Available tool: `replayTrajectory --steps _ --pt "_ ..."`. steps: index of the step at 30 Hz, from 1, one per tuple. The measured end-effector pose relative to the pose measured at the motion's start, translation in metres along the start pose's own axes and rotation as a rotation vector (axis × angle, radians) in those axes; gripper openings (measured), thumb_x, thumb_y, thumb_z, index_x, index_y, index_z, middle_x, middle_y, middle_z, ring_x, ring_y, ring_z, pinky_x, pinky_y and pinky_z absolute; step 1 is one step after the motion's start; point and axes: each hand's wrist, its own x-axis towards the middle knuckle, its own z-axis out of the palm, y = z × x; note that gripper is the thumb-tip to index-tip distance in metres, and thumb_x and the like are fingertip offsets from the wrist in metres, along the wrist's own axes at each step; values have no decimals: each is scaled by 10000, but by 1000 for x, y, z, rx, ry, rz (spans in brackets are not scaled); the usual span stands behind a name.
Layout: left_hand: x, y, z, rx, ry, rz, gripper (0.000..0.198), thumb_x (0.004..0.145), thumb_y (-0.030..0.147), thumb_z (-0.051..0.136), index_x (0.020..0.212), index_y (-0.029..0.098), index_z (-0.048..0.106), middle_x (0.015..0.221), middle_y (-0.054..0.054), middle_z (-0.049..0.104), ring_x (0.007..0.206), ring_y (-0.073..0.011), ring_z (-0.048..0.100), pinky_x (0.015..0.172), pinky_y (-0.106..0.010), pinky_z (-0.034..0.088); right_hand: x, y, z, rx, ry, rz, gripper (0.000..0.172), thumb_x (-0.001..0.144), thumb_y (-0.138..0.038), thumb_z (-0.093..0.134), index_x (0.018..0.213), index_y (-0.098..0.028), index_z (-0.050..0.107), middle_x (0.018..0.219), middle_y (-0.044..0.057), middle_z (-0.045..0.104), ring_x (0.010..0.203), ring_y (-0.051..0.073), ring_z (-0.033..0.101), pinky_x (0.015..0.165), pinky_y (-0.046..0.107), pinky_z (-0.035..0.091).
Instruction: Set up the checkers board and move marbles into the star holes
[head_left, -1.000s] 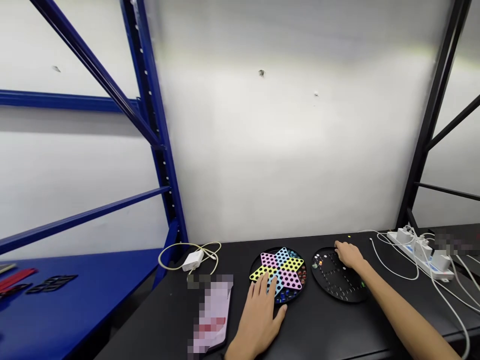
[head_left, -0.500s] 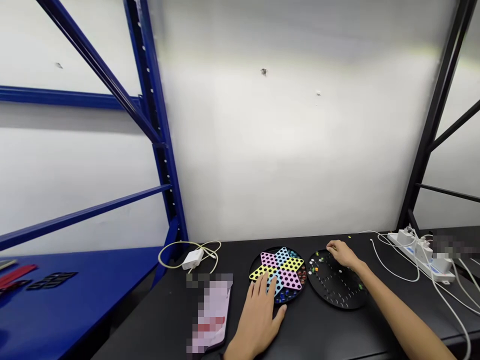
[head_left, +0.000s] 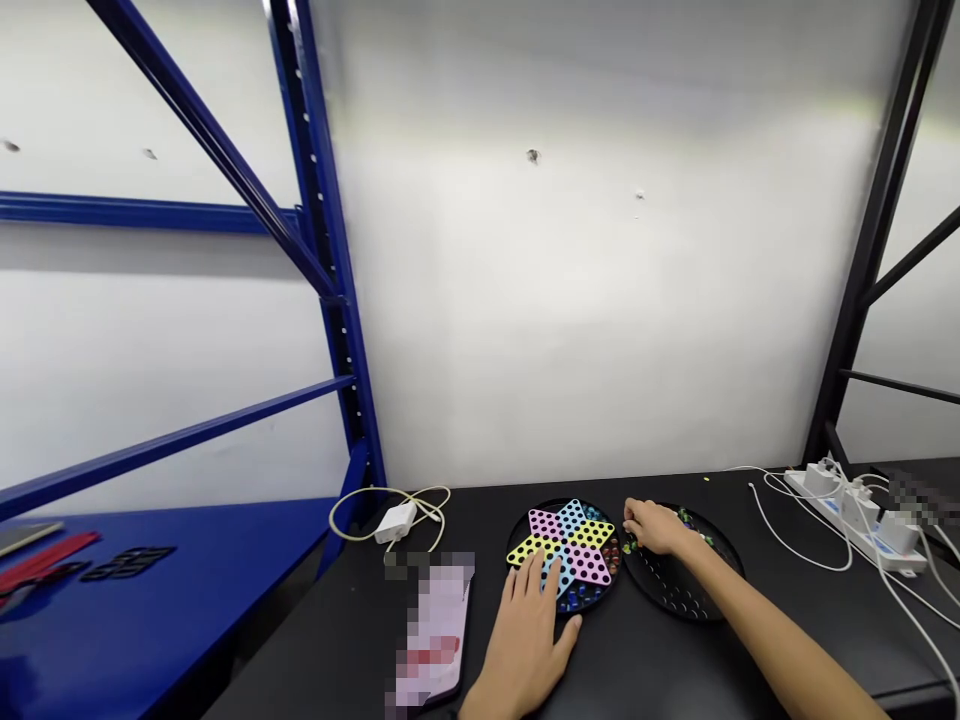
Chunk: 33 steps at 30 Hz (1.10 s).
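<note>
Marbles (head_left: 686,517) on round black board (head_left: 675,592) just beside right hand (head_left: 654,528), fingers curled, grip unclear; left hand (head_left: 529,630) lying open on Chinese checkers board (head_left: 570,545).

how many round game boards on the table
2. The star-patterned Chinese checkers board sits under the left hand, and the black holed board sits to its right, under the right hand. None seem hidden.

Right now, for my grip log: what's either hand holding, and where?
Left hand rests on the Chinese checkers board, holding nothing; right hand: cannot tell.
</note>
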Motion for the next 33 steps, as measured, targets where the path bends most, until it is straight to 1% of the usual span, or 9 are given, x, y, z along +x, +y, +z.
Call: replayTrajectory --steps 4,8,10,14,18,25,27,30,33 --pt "0 -1 1 -4 31 26 638 919 538 428 1471 218 416 1519 -125 427 1404 -336 376 1148 -513 326 -15 -2 -6 76 -21 -37 159 936 -313 458 967 -237 594 930 42 673 946 216 603 728 275 355" --pt "0 -1 4 5 37 20 629 917 533 425 1459 214 436 1517 -118 431 1403 -334 375 1149 -503 321 -34 -10 -11 90 -75 -109 125 909 -307 491 959 -237 580 935 41 671 917 221 599 709 277 350" --pt "0 -1 3 5 36 17 630 914 523 430 1461 210 435 1521 -114 426 1406 -333 369 1152 -498 315 -44 -14 -10 93 -57 -114 124 924 -311 467 968 -244 561 922 36 670 895 217 601 703 276 350" --pt "0 2 -3 -3 9 23 630 916 517 423 1460 200 437 1516 -123 430 1403 -336 373 1150 -505 316 -65 -16 -4 66 -7 -89 161 965 -319 395 966 -247 539 893 38 671 835 218 619 682 279 344" --pt "0 4 -8 4 -18 14 631 923 514 404 1467 195 425 1513 -128 434 1406 -331 368 1151 -506 307 -78 -16 9 -12 27 -120 234 1001 -328 333 953 -240 545 872 53 680 807 230 639 657 285 330" --pt "0 5 -9 -9 19 21 610 904 491 439 1447 212 434 1494 -105 455 1382 -315 392 1147 -472 300 -93 -22 22 -109 79 -190 365 1023 -381 252 915 -233 567 874 75 705 732 235 653 621 304 340" --pt "1 10 -16 -14 37 -14 584 881 451 476 1413 211 462 1448 -107 493 1342 -316 427 1115 -464 330 -96 -23 22 -108 80 -189 392 1019 -395 257 877 -229 583 864 78 707 732 229 655 632 302 355" --pt "1 21 -32 -3 43 -121 470 832 375 521 1261 189 560 1271 -118 581 1186 -315 526 971 -442 421 -96 -22 19 -82 71 -159 441 1016 -413 251 820 -229 600 825 83 700 739 225 655 656 301 372" --pt "0 29 -43 -21 11 -142 328 824 349 536 1106 197 605 1131 -93 608 1067 -288 566 885 -394 428 -91 -18 16 -44 76 -121 477 1014 -422 247 778 -218 607 798 91 684 762 230 646 671 304 370"
